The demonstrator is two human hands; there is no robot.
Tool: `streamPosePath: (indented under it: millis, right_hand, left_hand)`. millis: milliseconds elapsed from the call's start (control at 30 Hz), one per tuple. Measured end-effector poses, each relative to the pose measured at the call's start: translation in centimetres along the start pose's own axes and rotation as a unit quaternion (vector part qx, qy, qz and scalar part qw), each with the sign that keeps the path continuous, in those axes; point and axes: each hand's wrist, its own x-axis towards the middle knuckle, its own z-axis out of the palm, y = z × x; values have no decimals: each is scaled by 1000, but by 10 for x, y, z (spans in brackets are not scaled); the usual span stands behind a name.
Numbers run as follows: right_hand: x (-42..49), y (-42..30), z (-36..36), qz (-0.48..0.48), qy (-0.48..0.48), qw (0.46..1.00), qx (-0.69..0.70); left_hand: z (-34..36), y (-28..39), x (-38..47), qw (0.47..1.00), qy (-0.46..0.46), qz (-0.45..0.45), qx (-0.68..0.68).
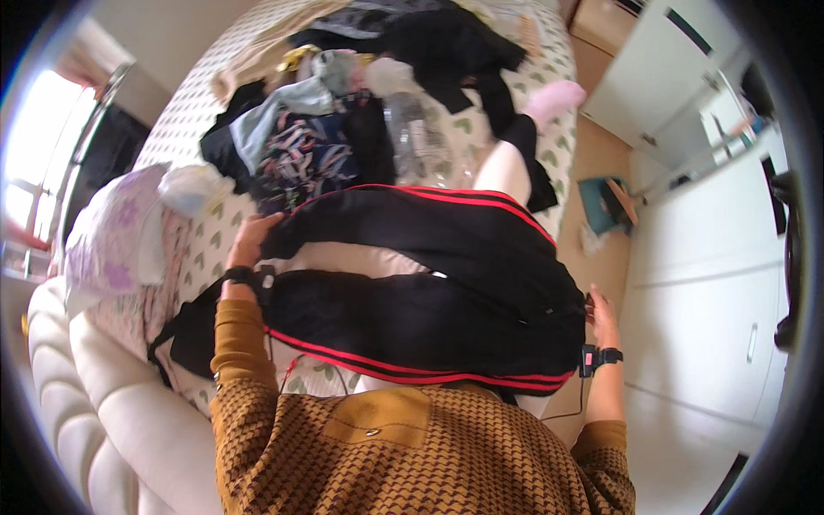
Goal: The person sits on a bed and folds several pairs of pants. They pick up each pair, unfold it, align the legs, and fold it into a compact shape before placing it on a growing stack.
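Black trousers with red side stripes (412,328) lie spread across my lap and the bed, their two legs reaching left and the waist end at the right. My left hand (254,238) grips the end of the farther trouser leg. At the waist edge is my right hand (599,312), its fingers curled against the black cloth and partly hidden by it. Both wrists wear black straps with small devices. Beyond the trousers, a patterned dark garment (306,158) and a light blue-grey cloth (280,109) lie heaped together.
Black clothing (438,42) covers part of the heart-patterned bed (553,151). A purple-flowered bag (119,235) lies left, near the padded cream headboard (129,393). White cabinets (698,335) stand right, past a teal object (602,203) on the floor. My pink-socked foot (555,103) rests on the bed.
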Motion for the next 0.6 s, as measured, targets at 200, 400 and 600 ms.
streamPosePath:
  millis: [200, 400, 600]
  right_hand:
    - [52, -27, 23, -76, -95, 950, -288]
    - [55, -28, 37, -153, -188, 941, -238]
    - [5, -32, 32, -235, -126, 960, -81]
  left_hand:
    - [5, -4, -59, 932, 0, 45, -359]
    - [-8, -34, -141, 914, -4, 52, -402]
    - [18, -103, -133, 912, 199, 178, 311]
